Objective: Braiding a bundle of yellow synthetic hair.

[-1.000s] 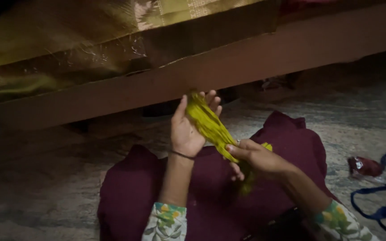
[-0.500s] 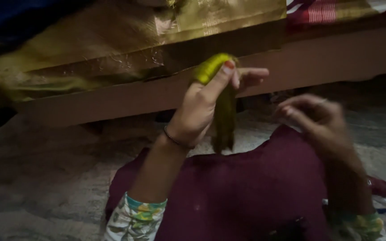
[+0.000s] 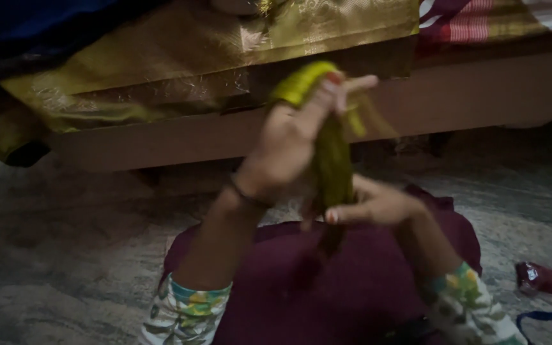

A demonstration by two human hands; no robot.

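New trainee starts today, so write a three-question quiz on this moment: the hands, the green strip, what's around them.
1. True or false: the left hand holds the top of the yellow-green cloth strip higher than the right hand.
2. What lies under both hands? A) maroon cloth B) a white tray C) a wooden board
3. Fill in: the gold fabric hangs over the edge of the ____ bed frame.

Key: 1 true. 2 A. 3 wooden. The right hand grips the strip lower down; the picture is blurred, so the finger detail is unclear.
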